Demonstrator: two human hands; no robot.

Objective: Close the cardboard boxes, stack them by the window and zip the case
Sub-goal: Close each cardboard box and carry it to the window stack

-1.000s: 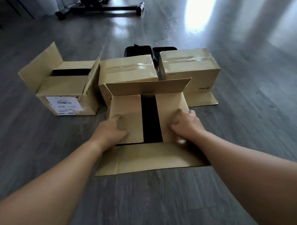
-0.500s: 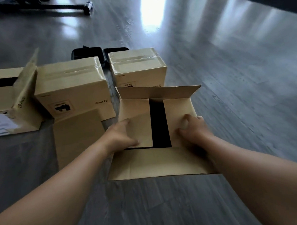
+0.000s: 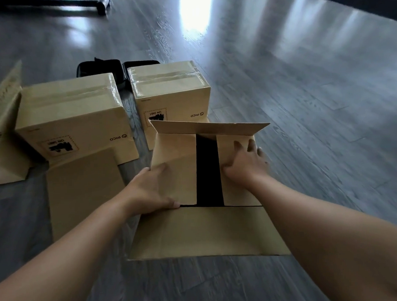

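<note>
A dark grey wood-plank floor fills the frame, with a bright glare patch at the top centre. In the lower centre stands the open brown cardboard box: its near long flap lies flat toward the bottom of the frame, its far long flap stands up, and its two short flaps are folded inward with a dark gap between them. Left of centre sits a taped brown cardboard box with a printed PICO mark on its side and one loose flap lying on the floor in front of it. Just right of it, touching the open box's far flap in the picture, stands a second taped brown cardboard box. At the left edge a third brown cardboard box shows only partly, one flap raised. Behind the two taped boxes, in the upper left, lies a black hard case, mostly hidden.

The left hand grips the left short flap at its near corner, thumb on top. The right hand presses flat, fingers spread, on the right short flap.
</note>
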